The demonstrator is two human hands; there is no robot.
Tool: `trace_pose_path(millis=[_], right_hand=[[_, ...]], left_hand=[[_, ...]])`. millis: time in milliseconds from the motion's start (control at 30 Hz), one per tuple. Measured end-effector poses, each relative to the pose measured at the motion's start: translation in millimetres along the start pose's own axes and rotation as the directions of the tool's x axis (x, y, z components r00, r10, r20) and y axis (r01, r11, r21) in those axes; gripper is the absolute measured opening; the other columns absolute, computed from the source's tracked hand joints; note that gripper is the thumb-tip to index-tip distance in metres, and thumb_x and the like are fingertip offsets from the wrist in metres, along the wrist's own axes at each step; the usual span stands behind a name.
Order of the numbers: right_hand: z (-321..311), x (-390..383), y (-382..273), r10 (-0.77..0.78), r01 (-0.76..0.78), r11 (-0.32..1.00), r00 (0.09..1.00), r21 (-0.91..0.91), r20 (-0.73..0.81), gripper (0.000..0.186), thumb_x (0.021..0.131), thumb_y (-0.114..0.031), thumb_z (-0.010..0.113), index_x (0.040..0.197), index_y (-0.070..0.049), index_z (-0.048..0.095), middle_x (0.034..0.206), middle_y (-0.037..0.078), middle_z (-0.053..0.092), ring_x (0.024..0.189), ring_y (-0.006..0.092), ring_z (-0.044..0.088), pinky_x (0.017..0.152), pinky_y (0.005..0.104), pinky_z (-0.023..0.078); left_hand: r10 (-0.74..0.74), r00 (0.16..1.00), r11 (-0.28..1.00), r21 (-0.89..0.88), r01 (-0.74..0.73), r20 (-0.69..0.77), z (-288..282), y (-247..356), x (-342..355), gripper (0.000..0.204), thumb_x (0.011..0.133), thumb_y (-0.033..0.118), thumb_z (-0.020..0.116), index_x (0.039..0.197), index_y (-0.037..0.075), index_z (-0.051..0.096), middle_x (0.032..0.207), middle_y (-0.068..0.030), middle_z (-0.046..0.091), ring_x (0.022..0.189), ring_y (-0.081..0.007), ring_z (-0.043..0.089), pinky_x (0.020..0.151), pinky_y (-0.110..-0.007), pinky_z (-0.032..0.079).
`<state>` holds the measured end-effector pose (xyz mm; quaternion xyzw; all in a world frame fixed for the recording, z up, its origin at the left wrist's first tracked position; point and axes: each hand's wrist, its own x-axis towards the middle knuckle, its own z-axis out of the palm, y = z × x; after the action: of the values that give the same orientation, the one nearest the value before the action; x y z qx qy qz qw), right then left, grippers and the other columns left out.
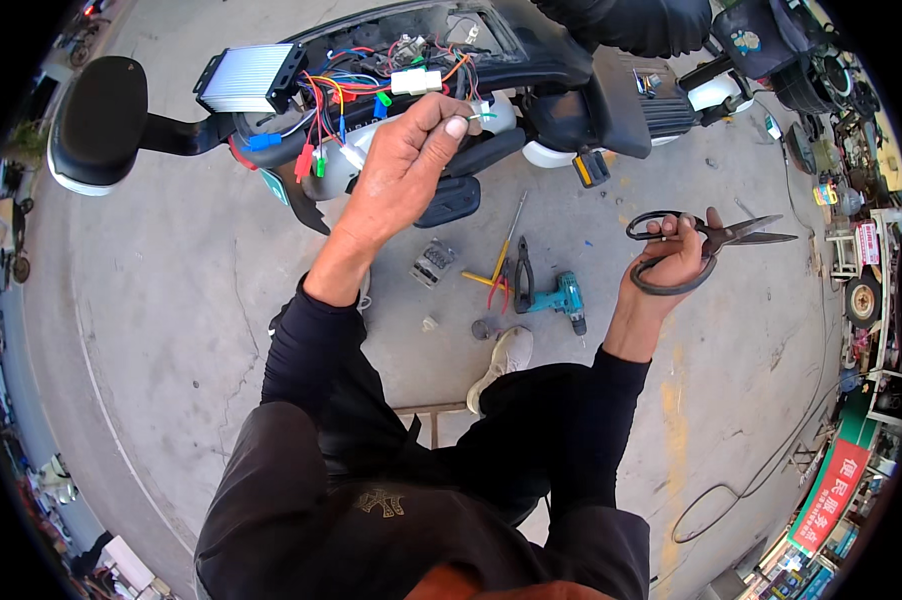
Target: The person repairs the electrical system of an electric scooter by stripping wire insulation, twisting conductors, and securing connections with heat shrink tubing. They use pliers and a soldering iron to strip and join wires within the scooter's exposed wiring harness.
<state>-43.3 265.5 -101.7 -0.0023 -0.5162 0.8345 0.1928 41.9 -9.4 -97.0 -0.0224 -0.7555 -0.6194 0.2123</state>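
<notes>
My left hand (401,170) is over the opened body of an electric scooter (471,100), thumb and forefinger pinched on a thin green wire (487,115). A small white piece shows beside the wire, too small to name. Around that hand lie a tangle of coloured wires with a white connector block (416,81), a red connector (304,162) and a blue connector (265,141). A silver finned controller box (251,78) rests on the scooter to the left. Off to the right, my right hand (676,262) grips black-handled scissors (756,230), their blades slightly apart and pointing right.
On the concrete floor between my arms lie a teal power drill (561,298), black pliers (524,275), a long screwdriver (512,232) and a clear pack of small parts (434,262). A black cable (736,490) curls at the right, before cluttered shelves. The scooter's black seat (101,115) juts out left.
</notes>
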Motion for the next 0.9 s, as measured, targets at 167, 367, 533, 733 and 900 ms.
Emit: trace_pose_path(millis=[167,367,533,733,900], right_hand=[[62.8,-81.4,22.1,0.211,-0.181,0.976,0.917,-0.118,0.339,0.038,0.100,-0.019,0.067,0.129,0.000,0.052,0.093,0.004,0.061,0.081,0.0128,0.063,0.073,0.0288,0.052],[78.3,-86.8,36.1,0.139,-0.096,0.988,0.887,-0.119,0.441,0.040,0.098,-0.013,0.071,0.130,0.001,0.053,0.096,0.002,0.062,0.087,0.0090,0.061,0.078,0.0237,0.051],[83.6,-86.0,34.7,0.066,-0.014,0.994,0.878,-0.112,0.474,0.043,0.096,-0.010,0.073,0.132,0.002,0.053,0.100,0.004,0.065,0.087,0.0081,0.059,0.078,0.0221,0.049],[79.8,-68.8,35.6,0.087,-0.009,0.989,0.843,-0.150,0.530,0.037,0.098,-0.011,0.069,0.130,0.002,0.054,0.093,0.004,0.063,0.081,0.0095,0.058,0.072,0.0244,0.048],[60.7,-73.6,40.6,-0.024,0.445,0.727,0.778,-0.523,0.628,0.036,0.096,-0.011,0.067,0.128,0.000,0.055,0.093,0.012,0.062,0.081,0.0278,0.062,0.072,0.0372,0.050]], left_hand=[[-0.077,0.997,0.907,-0.414,0.077,0.018,10.2,-7.5,9.2,0.024,0.109,0.027,0.049,0.107,0.007,0.062,0.072,0.0062,0.038,0.065,-0.0053,0.033,0.059,-0.023,0.030],[-0.044,0.998,0.971,-0.238,0.031,-0.052,25.6,-7.5,6.7,0.023,0.107,0.023,0.055,0.105,0.002,0.062,0.078,0.0026,0.056,0.068,-0.0072,0.045,0.062,-0.024,0.040],[0.075,0.997,0.969,0.236,-0.068,-0.020,26.7,-2.6,0.9,0.016,0.104,0.015,0.059,0.108,0.000,0.065,0.082,-0.0053,0.066,0.070,-0.0121,0.055,0.066,-0.028,0.048],[0.168,0.985,0.902,0.399,-0.166,0.030,27.4,-4.8,-1.0,0.014,0.102,0.011,0.060,0.108,0.000,0.065,0.071,-0.0079,0.062,0.063,-0.0115,0.052,0.060,-0.029,0.046],[0.088,0.990,0.958,0.282,-0.053,-0.112,31.1,3.2,1.1,0.013,0.101,0.013,0.061,0.105,0.000,0.063,0.068,-0.0154,0.062,0.060,-0.0311,0.063,0.059,-0.038,0.049]])
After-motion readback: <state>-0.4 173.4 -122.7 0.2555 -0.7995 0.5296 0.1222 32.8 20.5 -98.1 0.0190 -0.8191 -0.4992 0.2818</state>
